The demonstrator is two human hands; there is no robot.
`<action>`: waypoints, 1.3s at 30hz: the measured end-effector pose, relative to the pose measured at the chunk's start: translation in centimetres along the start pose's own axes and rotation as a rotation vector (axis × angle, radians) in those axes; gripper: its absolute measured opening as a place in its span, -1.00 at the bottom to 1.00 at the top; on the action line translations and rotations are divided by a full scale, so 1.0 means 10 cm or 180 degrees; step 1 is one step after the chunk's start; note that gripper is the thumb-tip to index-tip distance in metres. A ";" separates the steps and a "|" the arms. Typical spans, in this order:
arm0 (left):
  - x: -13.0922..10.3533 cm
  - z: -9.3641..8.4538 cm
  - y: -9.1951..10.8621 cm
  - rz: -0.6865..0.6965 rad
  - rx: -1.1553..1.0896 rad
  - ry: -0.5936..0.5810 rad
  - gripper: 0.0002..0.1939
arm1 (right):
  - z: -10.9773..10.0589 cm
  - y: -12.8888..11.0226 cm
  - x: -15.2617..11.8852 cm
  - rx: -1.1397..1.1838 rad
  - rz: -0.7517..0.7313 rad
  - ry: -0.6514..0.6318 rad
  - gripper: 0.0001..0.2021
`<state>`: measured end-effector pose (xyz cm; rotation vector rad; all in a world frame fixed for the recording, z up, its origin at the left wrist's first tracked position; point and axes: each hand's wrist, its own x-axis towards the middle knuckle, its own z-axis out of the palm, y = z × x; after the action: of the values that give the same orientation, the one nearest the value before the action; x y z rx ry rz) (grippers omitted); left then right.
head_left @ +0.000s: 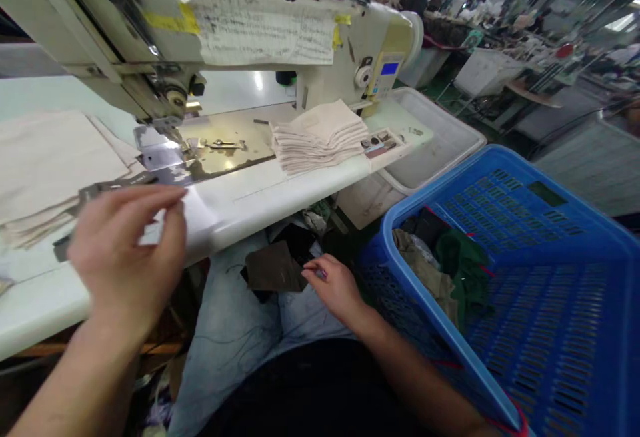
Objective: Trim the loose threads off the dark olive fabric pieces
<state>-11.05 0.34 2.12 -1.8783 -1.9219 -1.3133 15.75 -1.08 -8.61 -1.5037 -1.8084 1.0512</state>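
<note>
Over the front edge of the sewing machine table (260, 187), my left hand (130, 244) is blurred, thumb and forefinger pinched together. What the pinch holds, if anything, cannot be made out; a pale patch shows by the fingertips. Behind this hand, a dark strip of cloth (107, 187) lies beside a stack of cream fabric panels (55, 157). My right hand (335, 287) is above my lap with its fingers closed in a pinch. Its fingertips are close to dark brown cloth pieces (275, 267) on my lap; whether they grip one is unclear.
The sewing machine (250, 30) stands across the table, its needle area at left. Folded cream cloths (320, 134) are stacked right of the needle. A blue plastic basket (500, 157) holding crumpled cloth is at my right, near a whitish tub (435, 124).
</note>
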 end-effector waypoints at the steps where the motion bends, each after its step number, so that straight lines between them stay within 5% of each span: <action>1: -0.12 0.07 0.08 0.0090 0.0035 -0.0238 -0.80 | 0.05 -0.02 0.02 -0.0159 -0.0011 -0.0036 -0.91; 3: -0.37 0.22 0.22 0.0423 -0.0333 -0.0838 -0.82 | 0.14 -0.05 0.08 -0.0427 0.0044 -0.0079 -0.81; 7: -0.74 0.44 0.30 0.0240 -0.0633 -0.1305 -0.78 | 0.30 -0.08 0.22 -0.0457 0.0020 -0.0218 -0.80; 12: -0.82 0.48 0.22 0.0032 -0.0824 -0.1743 -0.60 | 0.26 -0.12 0.30 0.0733 0.0120 -0.0413 -0.91; 15: -0.74 0.48 0.23 -0.0500 -0.1133 -0.2306 -0.54 | 0.07 -0.21 0.25 0.1383 0.0160 -0.0640 -0.87; 17: -0.68 0.50 0.29 -0.1197 -0.1428 -0.2533 -0.59 | -0.07 -0.27 0.20 0.1404 0.0100 -0.0312 -0.87; 21: -0.62 0.54 0.49 -0.2647 -0.2226 -0.2187 -0.58 | -0.29 -0.34 0.09 0.0894 -0.0378 0.0629 -0.88; 26: -0.63 0.54 0.69 -0.3674 -0.2955 -0.1957 -0.51 | -0.39 -0.33 -0.02 0.0289 -0.0737 0.0517 -0.73; 33: -0.69 0.50 0.75 -0.4013 -0.3161 -0.1893 -0.49 | -0.39 -0.33 -0.09 -0.0224 -0.0620 0.0423 -0.65; 39: -0.81 0.55 0.70 -0.3620 -0.2945 -0.2012 -0.57 | -0.38 -0.32 -0.08 0.1104 -0.0043 -0.0087 -0.78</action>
<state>-0.80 -3.15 -3.17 -1.4981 -3.4205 -2.4385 17.26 -1.23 -3.82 -1.2705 -1.5530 1.3064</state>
